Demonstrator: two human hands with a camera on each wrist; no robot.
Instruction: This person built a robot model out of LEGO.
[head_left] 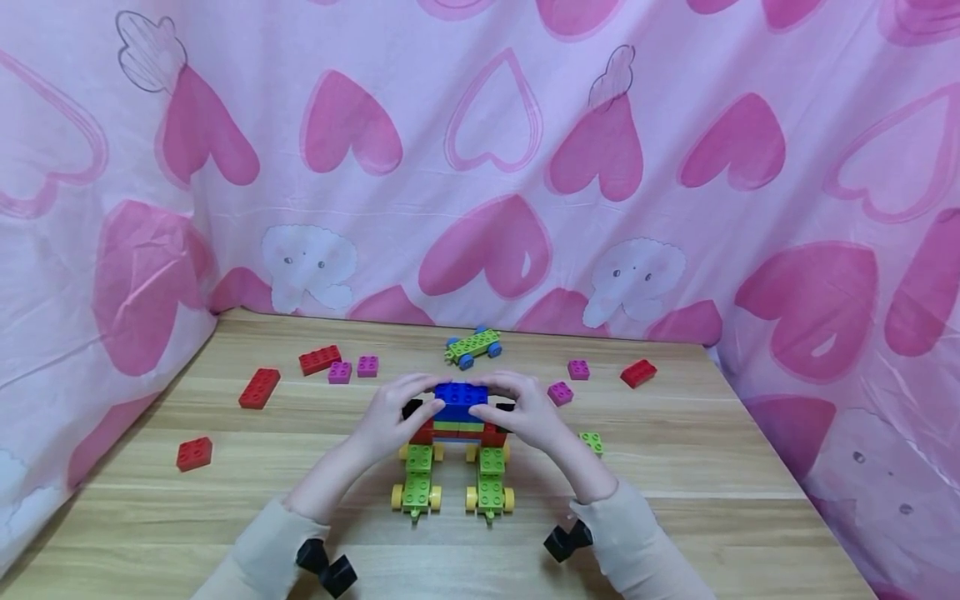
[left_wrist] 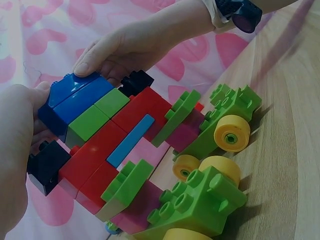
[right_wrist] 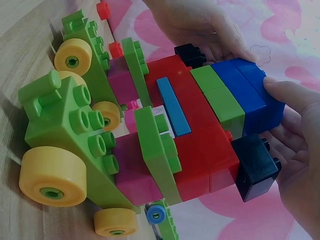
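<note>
- Table (head_left: 420, 567) was light wood, grain visible
- Pink cloth (head_left: 427, 187) hung behind table, also along its left and right
- Hearts (head_left: 491, 246) covered cloth; pale cartoon animals (head_left: 310, 260) showed just above table's far edge
- Light fell soft on table

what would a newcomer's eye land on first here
Probably the colourful block model at the table's middle, standing on green bases with yellow wheels. Next, the left hand and right hand, holding its blue top from either side. Behind everything hangs a pink cloth covered in big hearts.
</note>
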